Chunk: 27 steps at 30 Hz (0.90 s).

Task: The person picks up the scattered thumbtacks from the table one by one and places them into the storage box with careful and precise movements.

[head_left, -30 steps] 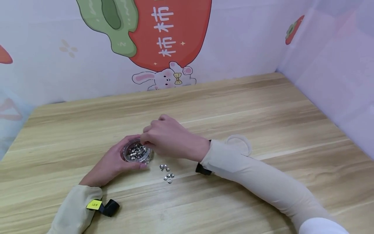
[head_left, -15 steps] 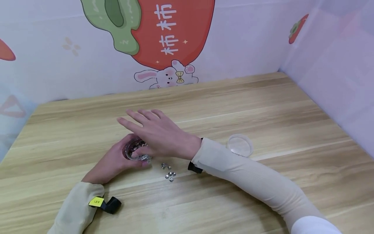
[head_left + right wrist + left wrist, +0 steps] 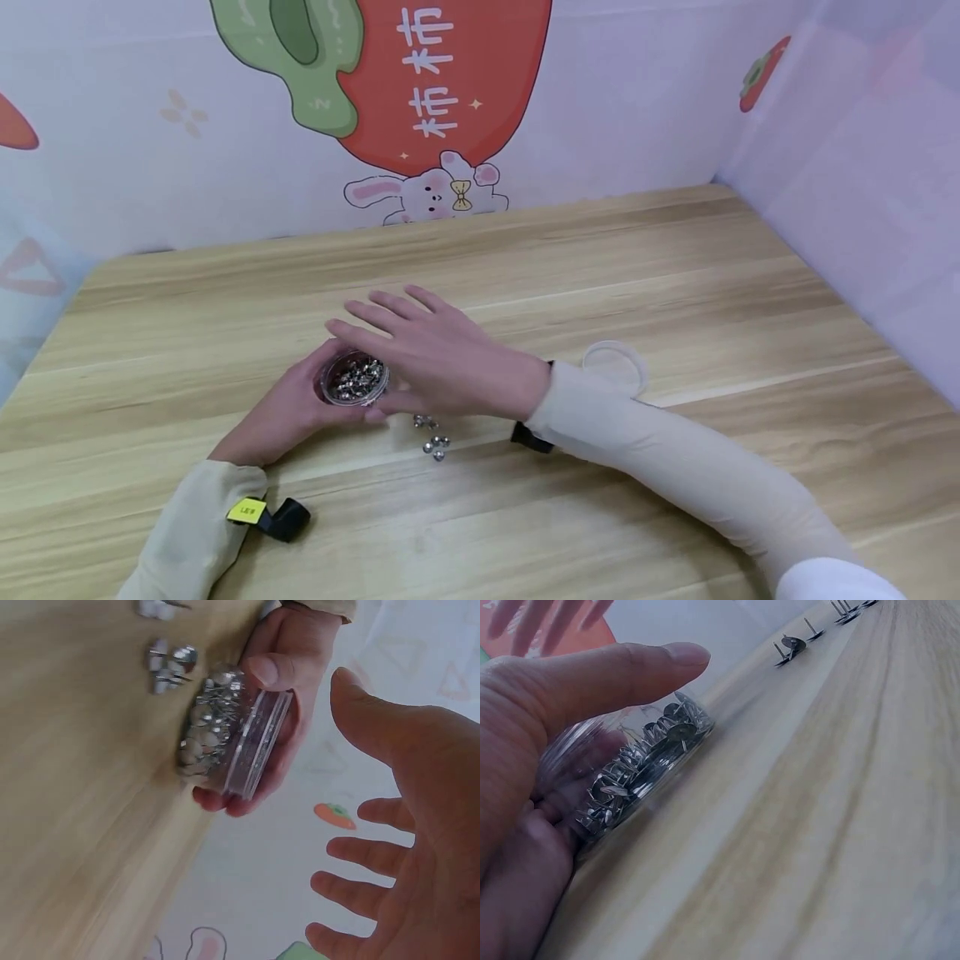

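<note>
My left hand (image 3: 288,408) grips a clear round plastic container (image 3: 251,750) standing on the table, its thumb and fingers curled round the wall. Silver thumbtacks (image 3: 356,379) fill its lower part, and the top is uncovered. My right hand (image 3: 457,358) is raised just to the right of the container, fingers straight and spread. The right wrist view shows nothing between its fingers and thumb. On the table to the right of the container lie several loose thumbtacks (image 3: 437,447), some with their pins pointing up in the left wrist view.
A clear round lid (image 3: 617,367) lies on the wooden table (image 3: 525,517), beyond the right forearm. Printed cloth (image 3: 622,100) stands behind the table and along its right side.
My right hand's curled fingers have straightened over the container. Its thumb, inside the mouth half a second ago, is now out, and the hand has shifted right. The left hand keeps its grip.
</note>
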Available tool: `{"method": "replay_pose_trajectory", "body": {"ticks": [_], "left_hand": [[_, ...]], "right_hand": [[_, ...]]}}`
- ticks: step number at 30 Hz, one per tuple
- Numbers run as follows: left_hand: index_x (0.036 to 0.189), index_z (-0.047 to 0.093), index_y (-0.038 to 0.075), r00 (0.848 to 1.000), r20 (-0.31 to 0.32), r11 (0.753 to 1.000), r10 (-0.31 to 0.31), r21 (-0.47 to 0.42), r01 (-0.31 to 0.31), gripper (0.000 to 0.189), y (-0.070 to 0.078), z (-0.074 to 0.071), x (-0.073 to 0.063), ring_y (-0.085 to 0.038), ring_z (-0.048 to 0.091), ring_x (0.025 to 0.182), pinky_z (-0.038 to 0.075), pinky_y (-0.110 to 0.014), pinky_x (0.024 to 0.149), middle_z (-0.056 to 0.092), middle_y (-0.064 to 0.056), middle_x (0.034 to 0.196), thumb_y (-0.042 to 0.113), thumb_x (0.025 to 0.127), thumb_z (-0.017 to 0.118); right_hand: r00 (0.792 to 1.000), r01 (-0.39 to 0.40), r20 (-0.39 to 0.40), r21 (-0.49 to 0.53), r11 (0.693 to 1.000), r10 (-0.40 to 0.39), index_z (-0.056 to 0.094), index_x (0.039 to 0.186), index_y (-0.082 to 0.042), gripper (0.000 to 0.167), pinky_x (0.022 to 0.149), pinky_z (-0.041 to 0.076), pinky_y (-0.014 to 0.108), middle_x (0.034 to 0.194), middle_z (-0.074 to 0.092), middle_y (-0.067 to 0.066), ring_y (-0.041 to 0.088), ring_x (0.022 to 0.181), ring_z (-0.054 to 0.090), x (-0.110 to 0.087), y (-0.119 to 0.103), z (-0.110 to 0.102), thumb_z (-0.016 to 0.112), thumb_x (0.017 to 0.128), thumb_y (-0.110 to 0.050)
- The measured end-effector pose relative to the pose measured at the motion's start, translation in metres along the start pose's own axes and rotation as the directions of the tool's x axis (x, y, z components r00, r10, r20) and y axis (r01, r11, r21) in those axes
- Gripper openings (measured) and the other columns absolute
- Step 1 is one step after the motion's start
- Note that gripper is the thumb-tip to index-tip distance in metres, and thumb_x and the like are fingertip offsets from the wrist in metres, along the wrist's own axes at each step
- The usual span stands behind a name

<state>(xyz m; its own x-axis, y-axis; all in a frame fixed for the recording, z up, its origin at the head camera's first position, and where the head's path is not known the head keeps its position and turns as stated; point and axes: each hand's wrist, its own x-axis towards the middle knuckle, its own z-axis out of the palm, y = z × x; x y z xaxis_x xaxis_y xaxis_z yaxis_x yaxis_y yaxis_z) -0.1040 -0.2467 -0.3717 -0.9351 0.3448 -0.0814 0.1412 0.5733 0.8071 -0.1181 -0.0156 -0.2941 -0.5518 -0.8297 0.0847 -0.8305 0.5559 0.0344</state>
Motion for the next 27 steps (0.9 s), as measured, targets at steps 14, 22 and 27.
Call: {"method": "replay_pose_trajectory", "body": {"ticks": [14,22,27], "left_hand": [[0.139,0.042,0.041,1.0,-0.027,0.999,0.0,0.034,0.001,0.082,0.004,0.003,-0.002,-0.008,0.047,0.126,0.033,-0.046,0.106,0.052,0.021,0.133,0.042,0.07,0.086],[0.139,0.042,0.041,1.0,-0.026,0.999,0.006,0.039,-0.005,0.082,0.004,0.002,-0.003,-0.01,0.048,0.126,0.033,-0.048,0.106,0.052,0.021,0.134,0.041,0.07,0.086],[0.139,0.043,0.042,1.0,-0.03,0.999,0.007,0.036,-0.006,0.081,0.004,0.003,-0.003,-0.009,0.048,0.125,0.033,-0.047,0.106,0.052,0.022,0.133,0.041,0.07,0.086]], "right_hand": [[0.994,0.103,0.052,-0.037,0.994,-0.101,0.07,0.106,-0.026,0.017,0.093,0.045,0.034,0.101,0.069,-0.011,0.013,0.097,0.061,-0.037,0.008,0.016,0.064,0.092,-0.033],[0.989,0.123,0.088,-0.059,0.991,-0.117,0.071,0.089,-0.029,0.013,0.065,0.038,0.025,0.083,0.067,-0.016,0.008,0.077,0.06,-0.039,0.001,0.027,0.06,0.095,-0.029],[0.988,0.133,0.095,-0.073,0.988,-0.125,0.07,0.086,-0.028,0.016,0.064,0.038,0.026,0.08,0.066,-0.014,0.009,0.075,0.061,-0.039,0.0,0.03,0.057,0.096,-0.026]]}}
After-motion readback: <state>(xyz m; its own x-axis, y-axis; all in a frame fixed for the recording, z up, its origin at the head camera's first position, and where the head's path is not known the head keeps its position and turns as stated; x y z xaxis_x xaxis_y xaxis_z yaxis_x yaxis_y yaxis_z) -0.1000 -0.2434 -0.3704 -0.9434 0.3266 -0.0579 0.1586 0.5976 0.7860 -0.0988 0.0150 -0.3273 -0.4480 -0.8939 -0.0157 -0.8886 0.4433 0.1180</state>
